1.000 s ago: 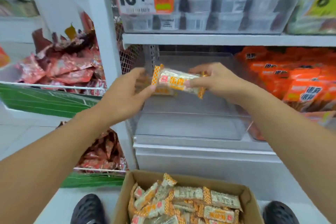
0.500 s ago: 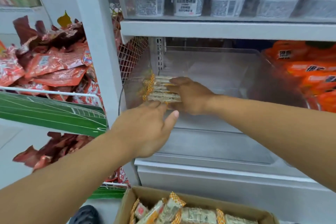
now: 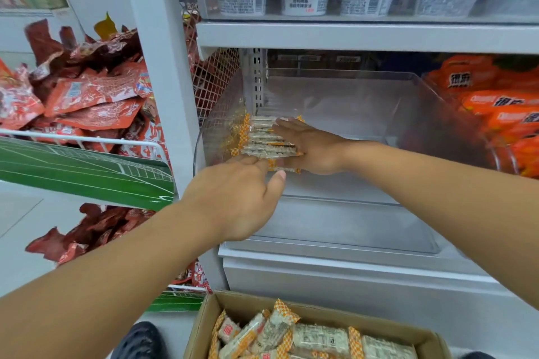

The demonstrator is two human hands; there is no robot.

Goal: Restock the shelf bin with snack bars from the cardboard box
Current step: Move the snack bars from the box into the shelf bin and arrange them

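both hands inside clear shelf bin. row of snack bars stands on edge against bin's left wall. right hand flat, fingers straight, pressing the row's right ends; grip holds nothing. left hand at row's near end, fingertips touching the front bar, relaxed. cardboard box below, loose bars inside.

Left hand: I see it reaching forward, palm down, fingers straight, thumb out.
Right hand: flat, fingers extended leftward, apparently pressing.
Arms: both stretched forward, bare, converging from either side.
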